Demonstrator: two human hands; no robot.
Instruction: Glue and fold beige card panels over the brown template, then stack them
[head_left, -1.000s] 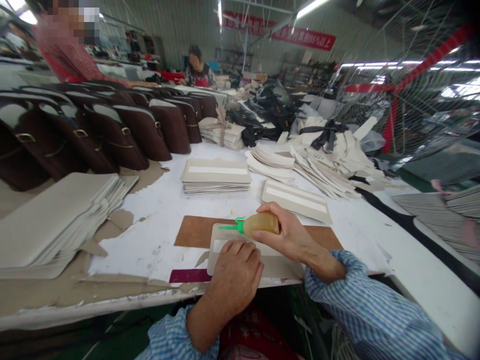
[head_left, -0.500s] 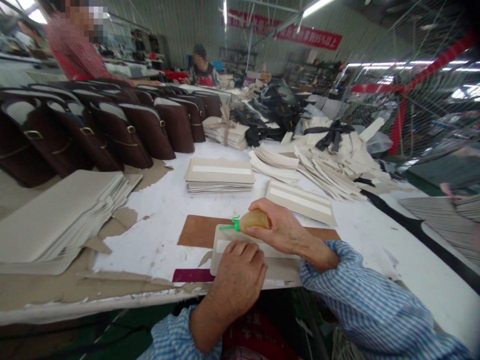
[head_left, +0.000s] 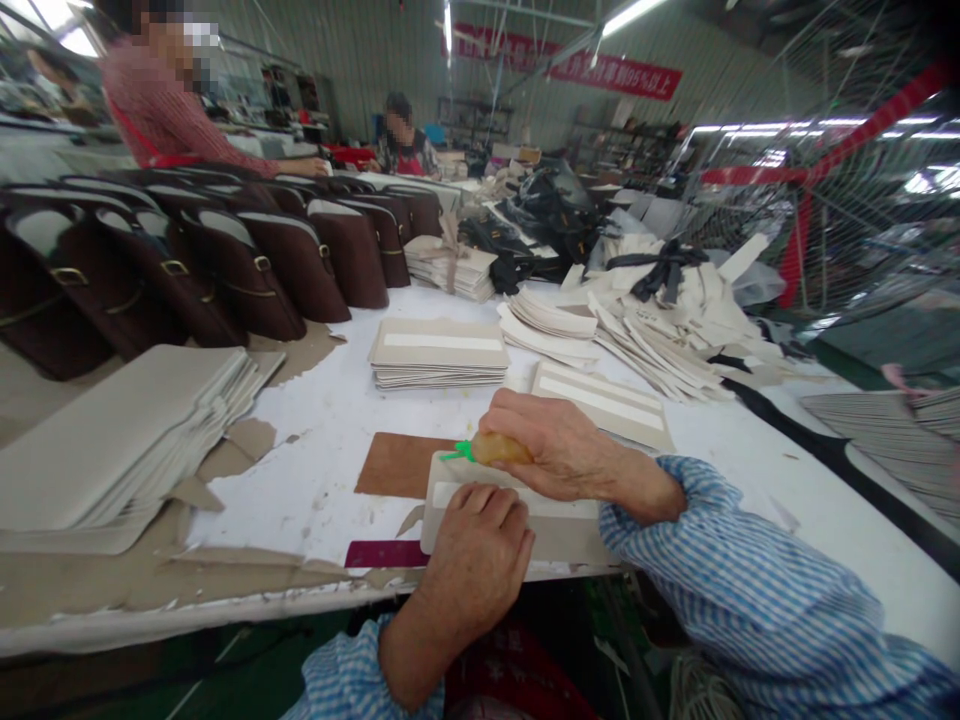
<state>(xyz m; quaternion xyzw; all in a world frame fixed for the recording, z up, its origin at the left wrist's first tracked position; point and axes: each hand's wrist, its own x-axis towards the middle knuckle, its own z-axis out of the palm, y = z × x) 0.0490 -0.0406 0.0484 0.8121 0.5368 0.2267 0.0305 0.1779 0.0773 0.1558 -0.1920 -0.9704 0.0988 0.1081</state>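
My right hand (head_left: 559, 445) is closed round an amber glue bottle (head_left: 499, 450) with a green nozzle (head_left: 456, 453) that points left and down onto a beige panel (head_left: 559, 525). The panel has a white strip along it and lies on a brown board (head_left: 390, 465) at the table's near edge. My left hand (head_left: 476, 555) rests knuckles-up on the panel's near left part, its fingers curled and pressing the panel down. Both forearms wear blue striped sleeves.
Stacks of beige panels lie at the left (head_left: 112, 440), centre (head_left: 439, 352) and right (head_left: 600, 400), with loose pieces heaped behind (head_left: 660, 320). A row of dark brown bags (head_left: 247, 260) stands along the left. Two other people (head_left: 165, 95) work at the far end.
My right hand has lowered and rolled over the bottle, bringing the nozzle down onto the panel's upper left corner. My left hand has stayed pressed on the panel.
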